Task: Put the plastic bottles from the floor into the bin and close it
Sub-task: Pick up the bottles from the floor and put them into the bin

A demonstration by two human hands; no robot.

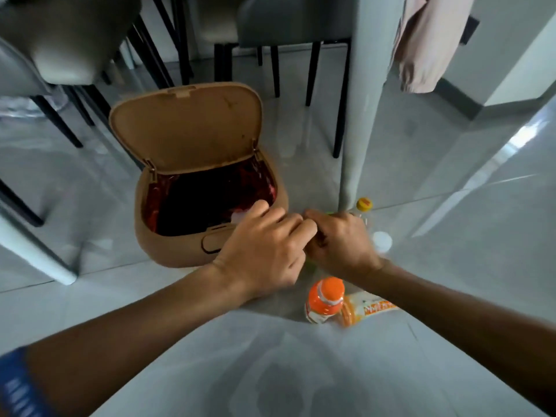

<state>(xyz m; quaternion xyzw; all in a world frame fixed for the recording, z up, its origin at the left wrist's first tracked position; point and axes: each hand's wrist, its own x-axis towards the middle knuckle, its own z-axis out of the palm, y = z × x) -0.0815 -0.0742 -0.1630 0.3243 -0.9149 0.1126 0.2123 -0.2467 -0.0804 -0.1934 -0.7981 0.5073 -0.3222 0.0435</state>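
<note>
A tan bin (180, 251) stands on the floor with its lid (186, 127) tipped up and back; a red liner shows inside. My left hand (264, 245) hovers over the bin's front right rim with its fingers curled, knuckles against my right hand (340, 242). My right hand is closed around a mostly hidden green bottle (310, 262), of which only slivers show. An orange-capped bottle (325, 299) stands on the floor below my hands, with an orange-labelled bottle (370, 308) lying beside it. A yellow-capped bottle (364, 204) and a white-capped bottle (382, 240) sit right of my right hand.
A pale table leg (364, 115) rises just behind the bottles. Black chair legs (341, 100) and grey chair seats crowd behind and left of the bin. A pink cloth (427, 40) hangs at the upper right. Glossy grey tile floor stretches in front.
</note>
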